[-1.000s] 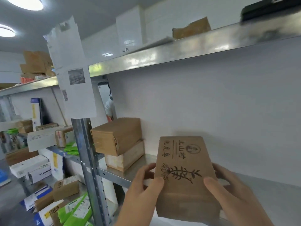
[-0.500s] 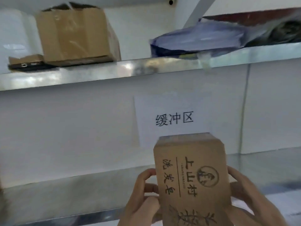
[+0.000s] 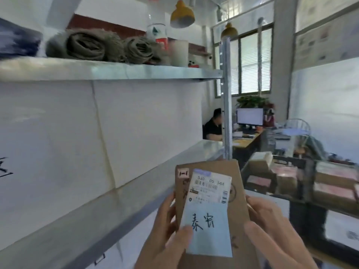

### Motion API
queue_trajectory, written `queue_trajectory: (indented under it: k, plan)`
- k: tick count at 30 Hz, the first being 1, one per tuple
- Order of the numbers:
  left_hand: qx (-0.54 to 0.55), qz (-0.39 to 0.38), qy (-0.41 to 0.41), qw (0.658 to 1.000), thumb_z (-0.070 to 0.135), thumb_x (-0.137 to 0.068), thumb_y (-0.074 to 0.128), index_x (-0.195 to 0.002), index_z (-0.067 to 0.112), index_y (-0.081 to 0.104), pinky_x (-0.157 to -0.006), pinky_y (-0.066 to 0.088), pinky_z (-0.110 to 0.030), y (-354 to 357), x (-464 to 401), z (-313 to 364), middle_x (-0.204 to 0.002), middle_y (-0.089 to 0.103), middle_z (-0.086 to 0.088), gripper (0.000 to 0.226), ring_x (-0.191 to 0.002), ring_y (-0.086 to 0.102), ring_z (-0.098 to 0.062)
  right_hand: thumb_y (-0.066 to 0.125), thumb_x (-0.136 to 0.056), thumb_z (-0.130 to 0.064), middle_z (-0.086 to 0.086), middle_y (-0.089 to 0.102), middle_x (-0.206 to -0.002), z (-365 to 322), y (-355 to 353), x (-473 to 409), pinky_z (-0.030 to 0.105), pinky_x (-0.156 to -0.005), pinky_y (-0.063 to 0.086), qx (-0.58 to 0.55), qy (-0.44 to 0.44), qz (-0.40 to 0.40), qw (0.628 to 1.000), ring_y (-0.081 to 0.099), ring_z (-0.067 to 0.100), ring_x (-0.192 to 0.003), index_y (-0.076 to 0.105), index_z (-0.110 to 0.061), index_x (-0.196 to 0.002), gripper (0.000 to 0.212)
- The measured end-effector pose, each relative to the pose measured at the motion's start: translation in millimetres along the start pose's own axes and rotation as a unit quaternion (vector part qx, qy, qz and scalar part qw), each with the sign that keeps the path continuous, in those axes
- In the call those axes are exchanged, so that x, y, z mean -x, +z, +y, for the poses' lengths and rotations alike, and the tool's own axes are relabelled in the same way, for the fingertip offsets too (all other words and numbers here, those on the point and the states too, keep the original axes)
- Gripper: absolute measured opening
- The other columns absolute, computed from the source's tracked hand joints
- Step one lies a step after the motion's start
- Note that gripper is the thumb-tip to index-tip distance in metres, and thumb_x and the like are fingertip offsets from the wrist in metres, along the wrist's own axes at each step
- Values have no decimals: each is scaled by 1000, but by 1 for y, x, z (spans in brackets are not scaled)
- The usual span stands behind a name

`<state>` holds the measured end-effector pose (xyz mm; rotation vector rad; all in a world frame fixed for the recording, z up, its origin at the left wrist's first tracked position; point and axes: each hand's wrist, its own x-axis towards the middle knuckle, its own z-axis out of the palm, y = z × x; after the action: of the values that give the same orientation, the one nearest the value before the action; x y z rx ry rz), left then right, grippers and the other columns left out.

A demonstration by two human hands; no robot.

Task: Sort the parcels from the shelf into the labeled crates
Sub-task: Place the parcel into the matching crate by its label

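I hold a brown cardboard parcel [image 3: 236,191] upright in front of me, low in the head view. Its near face carries a white shipping label with a barcode and a pale blue slip with handwritten characters. My left hand [image 3: 167,237] grips the parcel's left edge, thumb pressed on the blue slip. My right hand [image 3: 275,230] grips the right edge, thumb on the front. The steel shelf [image 3: 108,206] runs along my left, bare where I stand. No labeled crate is plainly visible.
An upper shelf [image 3: 116,71] holds rolled grey cloths, a bottle and a cup. A steel upright [image 3: 226,105] ends the rack. Beyond it a person sits at a desk with a monitor [image 3: 249,116]. Stacked boxes [image 3: 281,177] fill the right.
My view has swung right along the shelf toward the room. The parcel has been turned over: the printed face is gone and the labelled face now shows. Both hands still hold it.
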<state>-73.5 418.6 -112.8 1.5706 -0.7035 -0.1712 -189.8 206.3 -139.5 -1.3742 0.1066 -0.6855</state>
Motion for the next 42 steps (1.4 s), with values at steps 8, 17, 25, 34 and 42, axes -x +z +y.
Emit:
queue_trajectory:
  k: [8,17,25,34,42]
  plan:
    - [14,-132,5,991,24,-98,76,-146,69,36,-104,59,-36,83,-87,-38,-133,60,45,77,-139,54,0,60,-100,-3,-31,60,-138,1,-55,-30,32,-89,61,166,3,78,983,63,-1,-123,36,-68,-144,82]
    - [15,-223,-12,975,34,-96,74,-147,73,34,-86,65,-27,130,-171,-78,-134,62,38,75,-131,59,-1,50,-104,3,-27,70,-125,27,-87,-66,29,-82,63,185,29,165,968,70,1,-113,26,-58,-152,81]
    - [13,-301,-41,953,7,-105,58,-137,76,48,-85,67,-41,232,-230,-86,-131,66,35,76,-124,67,-5,48,-106,-5,-25,69,-129,38,-180,-99,40,-91,60,236,74,255,935,68,5,-117,21,-65,-153,80]
    - [-41,-340,-3,939,5,-98,62,-138,74,49,-95,63,-34,380,-306,-79,-147,56,33,80,-131,61,-1,51,-76,-80,-35,22,-143,29,-307,-177,40,-89,61,388,123,297,864,49,5,-125,-15,-69,-148,99]
    - [-61,-380,22,923,-4,-100,59,-139,74,44,-76,59,-13,502,-349,-78,-137,40,51,88,-123,51,17,48,-39,-107,-20,23,-137,17,-416,-232,54,-103,49,426,205,354,807,38,19,-132,5,-68,-145,121]
